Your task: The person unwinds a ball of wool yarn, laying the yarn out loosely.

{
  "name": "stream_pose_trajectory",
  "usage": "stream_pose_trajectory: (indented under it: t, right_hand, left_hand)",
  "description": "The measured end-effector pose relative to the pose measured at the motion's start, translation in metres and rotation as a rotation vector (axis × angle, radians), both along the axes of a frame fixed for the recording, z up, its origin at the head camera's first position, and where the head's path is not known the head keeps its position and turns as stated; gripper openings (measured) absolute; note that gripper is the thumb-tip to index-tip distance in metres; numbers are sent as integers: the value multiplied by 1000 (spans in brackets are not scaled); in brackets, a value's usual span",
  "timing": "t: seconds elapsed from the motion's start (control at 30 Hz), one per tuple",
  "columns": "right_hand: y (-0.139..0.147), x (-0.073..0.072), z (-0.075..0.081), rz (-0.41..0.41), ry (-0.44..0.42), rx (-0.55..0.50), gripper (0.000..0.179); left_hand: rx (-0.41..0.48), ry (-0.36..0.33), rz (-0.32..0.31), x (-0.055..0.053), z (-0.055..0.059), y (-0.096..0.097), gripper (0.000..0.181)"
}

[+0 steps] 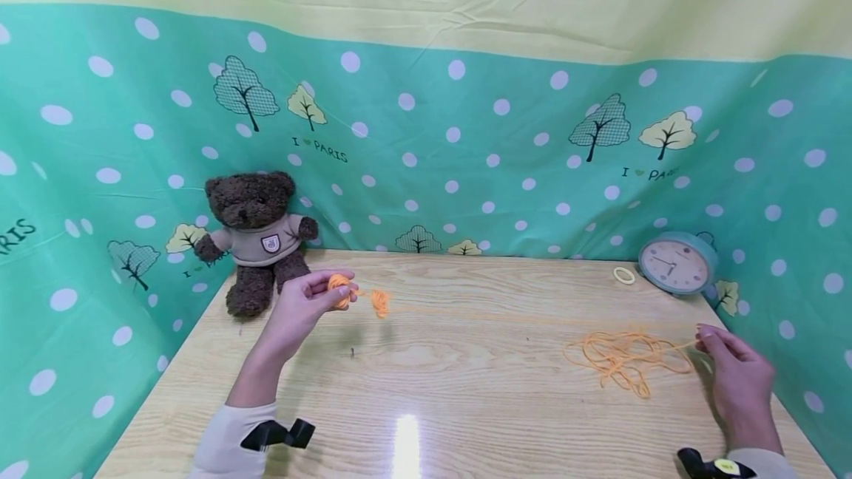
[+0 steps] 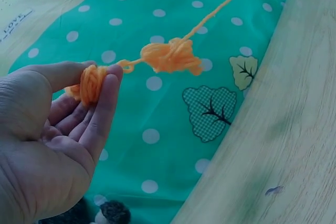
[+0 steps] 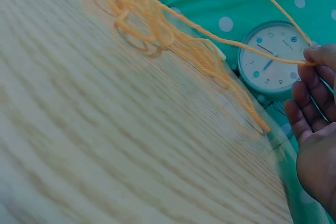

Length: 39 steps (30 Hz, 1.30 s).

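Yarn [image 1: 380, 304], orange throughout, spans the table [image 1: 479, 405] from one hand to the other, the hands being well apart. At the far left, a bear [image 1: 259, 242] in a drab shirt is by the dotted cloth [image 1: 466, 131]. Near it, the left hand [image 1: 302, 313] pinches a small ball [image 1: 339, 289] of yarn between thumb and fingers, raised above the table. Just right of this ball a clump hangs in the air, joined to it by a short twist. From there a strand [image 2: 220, 7] stretches rightward. Further right, a loose heap [image 1: 622, 353] of loops lies on the table; behind it are a pale ring [image 1: 616, 271] and, just beside that, a round clock [image 1: 677, 263]. Rightmost, the right hand [image 1: 742, 375] pinches the strand at its thumb and fingertips, with another length running from the pinch to the heap.
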State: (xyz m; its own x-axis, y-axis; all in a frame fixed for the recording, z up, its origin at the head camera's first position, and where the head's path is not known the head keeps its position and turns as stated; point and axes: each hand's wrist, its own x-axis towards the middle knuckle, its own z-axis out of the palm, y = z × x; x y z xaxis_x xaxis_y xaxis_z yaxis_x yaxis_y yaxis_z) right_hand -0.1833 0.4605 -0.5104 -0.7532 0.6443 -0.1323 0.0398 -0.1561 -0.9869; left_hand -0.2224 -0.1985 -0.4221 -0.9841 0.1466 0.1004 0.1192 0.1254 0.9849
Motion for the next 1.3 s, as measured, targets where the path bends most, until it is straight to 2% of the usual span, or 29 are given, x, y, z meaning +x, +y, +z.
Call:
stream_pose_trajectory:
  t: [0.27,0.47,0.63,0.8,0.9,1.0,1.1,1.2,1.3]
  right_hand:
    - [3,2,2,2,-45,17,35]
    - [5,3,-2,-13,-68,37,37]
    - [6,4,-5,-20,-57,56,28]
    - [5,5,-6,14,-71,113,20]
    - [4,7,-3,26,-93,136,27]
    - [1,8,3,6,-102,117,36]
    - [-8,9,12,4,-93,122,38]
    - [-25,5,22,76,-43,192,33]
    - [-52,-4,32,207,45,309,32]
  left_hand:
    - [-4,12,65,1,3,0,40]
    - [-4,23,73,0,3,-1,39]
    - [-8,29,74,1,3,-1,39]
    - [-24,38,80,1,3,-2,40]
    - [-25,45,79,2,4,-1,41]
    - [-18,51,70,3,3,0,42]
    - [-12,53,61,3,3,0,40]
    - [-14,59,55,3,2,1,38]
    - [-22,67,57,3,2,1,37]
